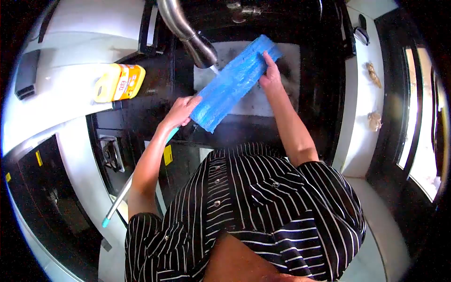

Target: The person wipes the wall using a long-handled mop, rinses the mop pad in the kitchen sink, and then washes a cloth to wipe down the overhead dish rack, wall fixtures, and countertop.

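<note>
A long blue flat mop head [235, 84] lies slanted over the sink [287, 89], its surface looking wet. My left hand [182, 112] is closed on its near left end. Farther up, my right hand [270, 73] grips the right edge, thumb on top. A metal faucet [190, 42] hangs over the mop head and a short stream of water [215, 70] falls onto it. Below my left hand, a silver and teal pole [123, 195] slants down to the left. Its upper end is hidden, so I cannot tell how it joins the mop head.
A yellow jug [121, 83] with an orange label stands on the counter left of the sink. A dark box-like object [28, 74] is farther left. On the white ledge [361, 103] at right are small tan objects [374, 121]. Dark cabinets [47, 174] stand at lower left.
</note>
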The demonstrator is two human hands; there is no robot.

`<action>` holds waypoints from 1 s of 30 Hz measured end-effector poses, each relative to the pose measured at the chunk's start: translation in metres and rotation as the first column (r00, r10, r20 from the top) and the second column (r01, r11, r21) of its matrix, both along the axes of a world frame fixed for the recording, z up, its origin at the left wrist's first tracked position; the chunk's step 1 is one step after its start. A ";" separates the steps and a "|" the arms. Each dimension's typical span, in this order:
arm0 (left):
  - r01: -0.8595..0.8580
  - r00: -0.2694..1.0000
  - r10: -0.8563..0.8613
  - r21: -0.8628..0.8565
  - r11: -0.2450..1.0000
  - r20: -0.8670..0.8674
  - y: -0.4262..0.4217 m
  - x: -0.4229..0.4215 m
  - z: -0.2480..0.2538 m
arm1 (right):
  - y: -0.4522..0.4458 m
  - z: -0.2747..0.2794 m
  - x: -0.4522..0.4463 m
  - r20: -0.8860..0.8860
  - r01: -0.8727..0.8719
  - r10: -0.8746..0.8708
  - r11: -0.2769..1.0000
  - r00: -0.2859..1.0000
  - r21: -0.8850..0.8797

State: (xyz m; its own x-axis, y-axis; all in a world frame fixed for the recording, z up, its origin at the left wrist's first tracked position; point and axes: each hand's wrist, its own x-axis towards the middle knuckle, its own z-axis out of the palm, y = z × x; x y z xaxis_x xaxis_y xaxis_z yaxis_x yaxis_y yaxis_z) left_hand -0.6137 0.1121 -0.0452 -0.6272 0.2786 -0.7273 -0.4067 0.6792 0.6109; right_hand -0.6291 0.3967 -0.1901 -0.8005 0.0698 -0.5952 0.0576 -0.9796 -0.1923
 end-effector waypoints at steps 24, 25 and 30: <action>0.259 0.962 -0.237 -0.165 0.952 0.137 0.040 -0.051 0.010 | -0.029 0.003 -0.002 0.122 0.019 -0.015 0.999 0.992 -0.039; 0.316 0.947 -0.294 -0.224 0.922 0.127 0.041 -0.054 0.016 | -0.024 -0.006 -0.009 0.125 0.015 -0.008 0.998 0.992 -0.053; 0.357 0.892 -0.430 -0.367 0.859 -0.139 0.055 -0.073 0.015 | -0.009 -0.016 -0.021 0.102 0.136 -0.133 0.991 0.986 -0.020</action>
State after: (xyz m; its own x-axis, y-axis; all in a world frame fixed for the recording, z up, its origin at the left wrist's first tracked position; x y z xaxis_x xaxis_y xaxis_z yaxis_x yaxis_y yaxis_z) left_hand -0.6870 0.1668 -0.0299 -0.6616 0.3070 -0.6841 0.0489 0.9281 0.3692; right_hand -0.6497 0.3879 -0.2060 -0.7210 0.1562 -0.6751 -0.0576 -0.9844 -0.1663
